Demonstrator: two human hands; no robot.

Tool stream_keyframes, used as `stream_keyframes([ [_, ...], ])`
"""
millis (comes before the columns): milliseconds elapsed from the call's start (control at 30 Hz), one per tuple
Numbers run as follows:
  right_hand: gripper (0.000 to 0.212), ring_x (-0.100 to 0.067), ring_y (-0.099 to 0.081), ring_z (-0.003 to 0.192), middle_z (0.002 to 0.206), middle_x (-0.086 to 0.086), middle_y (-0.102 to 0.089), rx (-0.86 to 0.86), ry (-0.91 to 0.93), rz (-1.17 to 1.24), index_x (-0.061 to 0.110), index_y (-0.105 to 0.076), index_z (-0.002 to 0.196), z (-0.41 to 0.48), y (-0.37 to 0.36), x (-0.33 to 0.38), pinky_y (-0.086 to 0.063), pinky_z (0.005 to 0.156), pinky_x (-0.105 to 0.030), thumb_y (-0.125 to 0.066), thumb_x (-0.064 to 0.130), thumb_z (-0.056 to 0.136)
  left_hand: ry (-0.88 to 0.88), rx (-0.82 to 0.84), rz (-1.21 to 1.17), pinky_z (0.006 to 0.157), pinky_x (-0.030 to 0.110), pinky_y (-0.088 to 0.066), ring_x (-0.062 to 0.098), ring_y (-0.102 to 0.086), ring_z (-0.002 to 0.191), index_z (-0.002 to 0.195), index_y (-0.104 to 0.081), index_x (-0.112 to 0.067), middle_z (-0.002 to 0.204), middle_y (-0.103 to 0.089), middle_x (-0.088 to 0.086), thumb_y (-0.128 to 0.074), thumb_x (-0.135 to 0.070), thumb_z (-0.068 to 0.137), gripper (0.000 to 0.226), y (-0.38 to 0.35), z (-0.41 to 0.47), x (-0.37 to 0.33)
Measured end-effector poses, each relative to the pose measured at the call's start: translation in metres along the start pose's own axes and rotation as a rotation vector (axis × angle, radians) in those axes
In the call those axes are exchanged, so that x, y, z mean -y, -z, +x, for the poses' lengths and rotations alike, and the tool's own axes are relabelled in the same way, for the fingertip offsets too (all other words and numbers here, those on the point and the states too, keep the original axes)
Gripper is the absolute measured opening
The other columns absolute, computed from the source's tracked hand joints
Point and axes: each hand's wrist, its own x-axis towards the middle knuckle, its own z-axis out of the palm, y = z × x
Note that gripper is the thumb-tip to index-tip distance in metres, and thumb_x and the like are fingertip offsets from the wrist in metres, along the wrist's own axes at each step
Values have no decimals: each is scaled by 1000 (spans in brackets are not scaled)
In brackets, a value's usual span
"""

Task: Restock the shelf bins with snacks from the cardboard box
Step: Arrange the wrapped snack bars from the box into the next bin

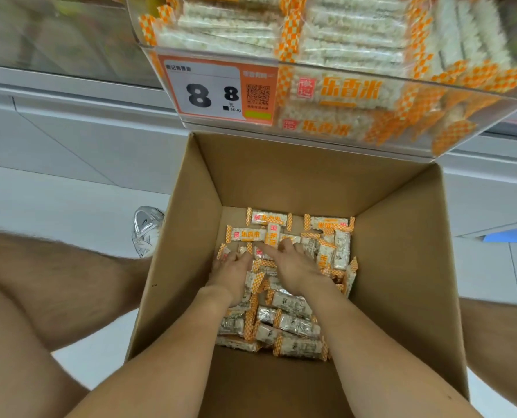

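**Both hands down in the box, on the heap of snacks**

The cardboard box [281, 176] stands open on the pale floor [55, 200], and its tall walls rise on every side of the fingers. Above and beyond the fingertips hangs the clear shelf bin [357, 67]. It is already stacked high with orange-ended rice bars, and its front edge juts over the box's far wall. The person's bare leg [55, 282] lies just outside the box wall, to the left of the left fingers.

The snack packets [293, 325] cover the box bottom in a loose heap, lying under, ahead of and behind the fingers.

The left hand [231, 276] lies palm down with its fingers bent into the heap. The right hand [293, 267] is just beside it, thumb stretched out toward the left hand and fingers curled down onto the packets. I cannot tell whether either hand actually grips a packet.

A price tag [209, 92] sits on the bin's front, up and left of the fingers. A silver shoe [145, 229] rests outside the left wall.
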Motion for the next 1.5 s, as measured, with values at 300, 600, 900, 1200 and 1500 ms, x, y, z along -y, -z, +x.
stream_keyframes([
  [300, 17, -34, -60, 106, 120, -9, -53, -231, -81, 177, 28, -70, 110, 0, 4, -8, -51, 92, -41, -53, 24, 105, -84, -101, 8, 111, 50, -35, 34, -36, 138, 138, -50, -25, 153, -47, 4, -64, -47, 99, 46, 7, -2, -1],
  [600, 57, -21, -64, 81, 92, 0, -63, -393, -219, 868, 27, -42, 134, -37, 50, -38, -55, 75, -39, -74, 13, 90, -145, -130, -397, 106, 31, -47, 24, -56, 132, 137, -63, -26, 146, -58, 5, -82, -28, 91, 50, 33, -18, -21],
  [900, 46, -1, -70, 96, 102, 14, -76, -337, 162, 598, 35, -79, 106, -106, 118, -18, -57, 89, -23, -89, 9, 69, -353, -355, -452, 80, 16, -49, 9, -66, 101, 134, -58, -41, 108, -70, -13, -103, -33, 57, 89, 121, -83, -42],
  [1200, 47, 5, -62, 105, 119, 21, -67, -570, 343, 441, 41, -74, 115, -171, 192, 28, -51, 92, -21, -92, 29, 74, -506, -455, -342, 67, 27, -47, 0, -61, 74, 92, -71, -39, 88, -69, -18, -82, -37, 72, 23, 217, -166, -63],
  [1500, 29, -5, -64, 111, 118, 10, -67, -698, 520, 590, 33, -60, 118, -229, 273, 75, -56, 88, -34, -73, 26, 93, -695, -550, -470, 75, 45, -52, 25, -64, 87, 98, -70, -31, 103, -72, 9, -78, -26, 74, 26, 310, -241, -67],
])
